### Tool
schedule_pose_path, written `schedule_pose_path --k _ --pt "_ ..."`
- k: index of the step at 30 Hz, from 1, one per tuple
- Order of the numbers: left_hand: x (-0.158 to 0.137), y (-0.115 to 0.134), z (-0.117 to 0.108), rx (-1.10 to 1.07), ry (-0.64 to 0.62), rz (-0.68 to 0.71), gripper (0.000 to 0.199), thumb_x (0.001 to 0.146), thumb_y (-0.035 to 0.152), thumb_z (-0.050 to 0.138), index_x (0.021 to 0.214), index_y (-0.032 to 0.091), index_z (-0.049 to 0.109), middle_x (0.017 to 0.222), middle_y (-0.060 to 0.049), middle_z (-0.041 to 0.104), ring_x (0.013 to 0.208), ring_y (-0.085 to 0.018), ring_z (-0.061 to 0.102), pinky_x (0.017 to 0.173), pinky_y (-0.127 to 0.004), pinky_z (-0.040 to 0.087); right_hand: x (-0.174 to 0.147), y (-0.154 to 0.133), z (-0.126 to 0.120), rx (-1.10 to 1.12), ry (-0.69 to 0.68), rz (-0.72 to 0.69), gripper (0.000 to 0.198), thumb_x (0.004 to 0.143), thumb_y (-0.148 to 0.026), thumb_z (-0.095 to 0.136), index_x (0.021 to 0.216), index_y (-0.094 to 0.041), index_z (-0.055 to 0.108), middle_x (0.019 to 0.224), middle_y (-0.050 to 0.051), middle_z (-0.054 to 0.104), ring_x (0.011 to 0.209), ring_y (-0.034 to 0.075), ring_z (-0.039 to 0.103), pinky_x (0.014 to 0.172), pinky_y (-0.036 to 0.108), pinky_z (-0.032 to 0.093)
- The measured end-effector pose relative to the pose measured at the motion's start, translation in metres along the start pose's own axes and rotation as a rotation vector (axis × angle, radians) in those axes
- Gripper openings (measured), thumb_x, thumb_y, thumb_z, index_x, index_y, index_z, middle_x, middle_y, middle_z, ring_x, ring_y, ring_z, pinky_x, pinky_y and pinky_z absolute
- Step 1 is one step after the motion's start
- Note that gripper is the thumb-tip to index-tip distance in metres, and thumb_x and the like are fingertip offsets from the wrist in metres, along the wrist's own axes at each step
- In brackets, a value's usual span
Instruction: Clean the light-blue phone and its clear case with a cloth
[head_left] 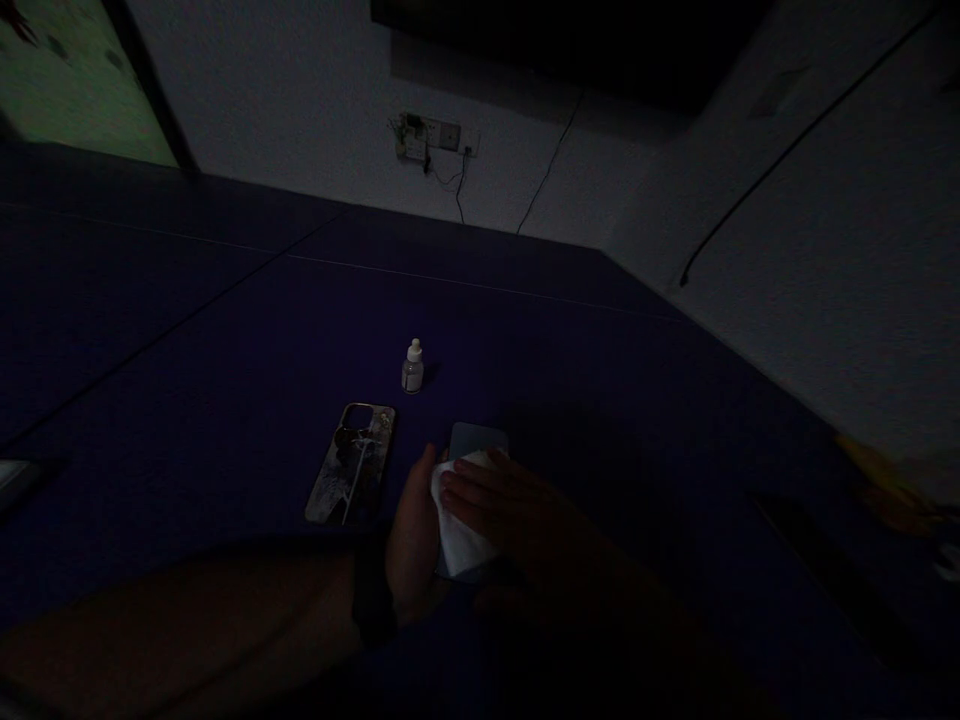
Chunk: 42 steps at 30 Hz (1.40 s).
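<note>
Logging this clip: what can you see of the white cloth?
The white cloth looks soft, perhaps tissue, though dim light hides its texture. It lies over a grey-blue, phone-like slab, leaving the far end bare. The right hand rests across it; the left hand flanks its left edge, contact unclear.

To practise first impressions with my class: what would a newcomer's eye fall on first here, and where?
Probably the white wipe, bright against the gloom at lower centre, under the right hand and over a phone-like device in the left hand. Next, the white-topped bottle standing beyond the hands, and the patterned phone case lying to their left. The greenish panel at upper left also stands out.
</note>
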<state>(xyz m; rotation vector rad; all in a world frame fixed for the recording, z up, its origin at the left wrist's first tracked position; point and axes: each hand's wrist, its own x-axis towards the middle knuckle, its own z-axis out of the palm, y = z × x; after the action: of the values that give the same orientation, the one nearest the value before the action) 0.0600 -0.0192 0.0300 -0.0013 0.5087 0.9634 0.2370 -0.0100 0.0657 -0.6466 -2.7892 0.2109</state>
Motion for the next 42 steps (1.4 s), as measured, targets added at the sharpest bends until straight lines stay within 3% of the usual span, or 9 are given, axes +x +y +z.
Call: schedule_pose_path --k 6,11,16,21,25,30,36,42 --pt "-0.004 -0.001 0.012 0.059 -0.091 0.065 0.055 0.104 0.054 0.045 0.139 0.014 0.062 0.109 -0.012 0.076 0.103 -0.028 0.073 0.099 -0.039 0.053 -0.006 0.005 -0.006 -0.031 0.056 0.069 0.071 0.103 -0.058 0.051 0.159 -0.015 0.040 0.156 0.017 0.055 0.151 0.030 0.046 0.129 0.061 0.023" --pt "-0.004 0.000 0.011 0.045 -0.048 0.012 0.062 0.103 0.056 0.044 0.144 0.011 0.059 0.113 -0.015 0.076 0.104 -0.029 0.073 0.101 -0.040 0.052 -0.003 0.001 -0.003 0.005 -0.004 0.007 0.075 0.103 -0.063 0.048 0.158 -0.013 0.042 0.160 0.017 0.049 0.154 0.028 0.040 0.129 0.054 0.029" --pt "-0.006 0.002 0.011 0.074 -0.059 0.049 0.061 0.104 0.057 0.043 0.147 0.016 0.057 0.119 -0.013 0.075 0.106 -0.029 0.072 0.100 -0.040 0.052 -0.007 0.011 -0.002 -0.048 0.067 0.095 0.067 0.104 -0.053 0.052 0.156 -0.013 0.045 0.157 0.019 0.053 0.151 0.030 0.044 0.128 0.060 0.028" --pt "-0.006 0.002 0.015 0.113 -0.041 0.068 0.059 0.104 0.058 0.041 0.145 0.019 0.058 0.117 -0.012 0.076 0.106 -0.030 0.072 0.100 -0.042 0.051 -0.024 0.019 -0.017 -0.065 0.056 0.071 0.058 0.103 -0.047 0.054 0.153 -0.016 0.050 0.153 0.015 0.059 0.147 0.028 0.051 0.129 0.060 0.025" --pt "-0.004 0.003 0.013 0.095 -0.054 0.066 0.059 0.105 0.055 0.040 0.146 0.016 0.057 0.117 -0.013 0.076 0.105 -0.029 0.072 0.100 -0.041 0.051 -0.017 0.008 -0.012 -0.011 0.034 0.002 0.061 0.103 -0.053 0.054 0.151 -0.014 0.052 0.154 0.015 0.058 0.149 0.027 0.049 0.128 0.056 0.030" --pt "-0.006 0.003 0.016 0.109 -0.086 0.081 0.059 0.106 0.053 0.038 0.148 0.016 0.056 0.118 -0.014 0.075 0.107 -0.030 0.072 0.102 -0.042 0.051 -0.015 0.010 -0.007 -0.036 0.065 0.075 0.064 0.102 -0.047 0.057 0.155 -0.013 0.047 0.156 0.017 0.054 0.150 0.029 0.047 0.127 0.060 0.031" --pt "-0.004 0.003 0.017 0.096 -0.081 0.069 0.060 0.105 0.054 0.037 0.146 0.014 0.057 0.117 -0.015 0.075 0.108 -0.030 0.071 0.101 -0.041 0.051 -0.015 0.008 -0.007 0.002 0.027 0.040 0.068 0.103 -0.052 0.055 0.158 -0.016 0.043 0.158 0.016 0.053 0.152 0.029 0.044 0.127 0.057 0.032" --pt "-0.006 0.005 0.024 0.122 -0.017 0.080 0.059 0.107 0.052 0.030 0.146 0.015 0.056 0.117 -0.014 0.075 0.108 -0.029 0.072 0.101 -0.042 0.051 -0.013 0.009 -0.004 -0.053 0.043 0.165 0.071 0.105 -0.053 0.053 0.162 -0.015 0.036 0.162 0.017 0.047 0.153 0.030 0.041 0.128 0.059 0.030"
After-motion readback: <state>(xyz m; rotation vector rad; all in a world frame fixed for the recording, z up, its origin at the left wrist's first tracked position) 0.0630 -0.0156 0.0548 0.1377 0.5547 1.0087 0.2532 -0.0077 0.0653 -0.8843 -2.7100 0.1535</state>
